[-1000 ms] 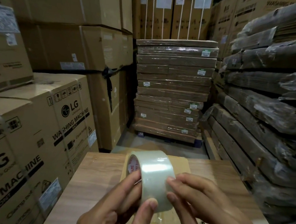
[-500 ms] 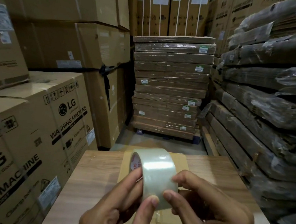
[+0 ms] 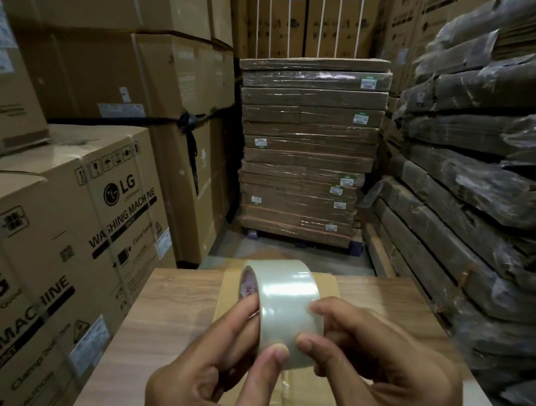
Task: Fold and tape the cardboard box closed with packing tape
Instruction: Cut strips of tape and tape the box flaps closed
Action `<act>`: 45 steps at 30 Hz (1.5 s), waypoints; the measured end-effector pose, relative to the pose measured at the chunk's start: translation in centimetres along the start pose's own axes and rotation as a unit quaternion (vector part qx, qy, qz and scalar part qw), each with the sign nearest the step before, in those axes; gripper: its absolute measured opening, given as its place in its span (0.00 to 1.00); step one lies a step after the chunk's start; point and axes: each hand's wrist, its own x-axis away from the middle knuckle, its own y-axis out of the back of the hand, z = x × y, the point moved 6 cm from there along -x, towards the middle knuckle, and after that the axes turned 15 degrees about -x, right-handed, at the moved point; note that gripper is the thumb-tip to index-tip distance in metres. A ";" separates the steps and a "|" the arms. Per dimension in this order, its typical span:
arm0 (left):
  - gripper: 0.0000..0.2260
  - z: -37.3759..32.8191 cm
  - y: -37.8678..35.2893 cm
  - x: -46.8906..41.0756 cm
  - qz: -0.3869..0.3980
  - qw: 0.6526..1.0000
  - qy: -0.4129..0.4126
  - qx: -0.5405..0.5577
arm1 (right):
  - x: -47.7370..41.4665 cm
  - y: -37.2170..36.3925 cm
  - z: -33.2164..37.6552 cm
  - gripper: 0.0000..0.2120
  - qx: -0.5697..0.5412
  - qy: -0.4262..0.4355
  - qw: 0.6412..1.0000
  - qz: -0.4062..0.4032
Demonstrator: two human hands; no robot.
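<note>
A roll of clear packing tape (image 3: 282,303) with a red-and-white core is held up above the table. My left hand (image 3: 209,375) grips it from the left, thumb pressed on the roll's outer face. My right hand (image 3: 384,377) holds the roll's right side, fingertips curled onto the tape surface. Beneath the hands lies a brown cardboard box (image 3: 230,284), flat on the wooden table (image 3: 170,305); most of it is hidden by my hands and the roll.
Tall stacks of washing-machine cartons (image 3: 60,214) stand close on the left. A pallet of wrapped flat cardboard bundles (image 3: 305,147) stands ahead across a strip of floor. Plastic-wrapped bundles (image 3: 479,192) line the right side, near the table edge.
The roll and both hands have stayed at the same spot above the box. My right fingers have shifted slightly across the tape's surface. The camera has tilted a little.
</note>
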 end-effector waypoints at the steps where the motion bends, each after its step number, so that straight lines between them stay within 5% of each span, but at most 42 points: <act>1: 0.22 0.1 0.0 0.0 -0.004 1.000 -0.002 0.002 | -0.1 0.0 0.0 0.09 0.006 0.007 1.000 0.005; 25: 0.20 0.9 -0.4 0.0 0.042 0.995 0.012 -0.085 | -0.4 -0.5 -0.7 0.07 -0.004 -0.002 0.999 0.035; 30: 0.24 0.0 0.1 -0.5 0.026 0.999 0.031 -0.030 | -0.7 -0.1 -0.4 0.12 -0.005 -0.004 1.000 -0.004; 39: 0.22 0.8 -0.2 -0.5 0.042 0.995 0.083 0.028 | -0.7 0.7 -0.4 0.07 -0.006 0.008 1.000 -0.029; 45: 0.25 0.1 -0.1 -1.1 0.050 0.996 0.071 0.014 | -1.5 1.0 0.1 0.05 0.104 0.060 0.993 -0.017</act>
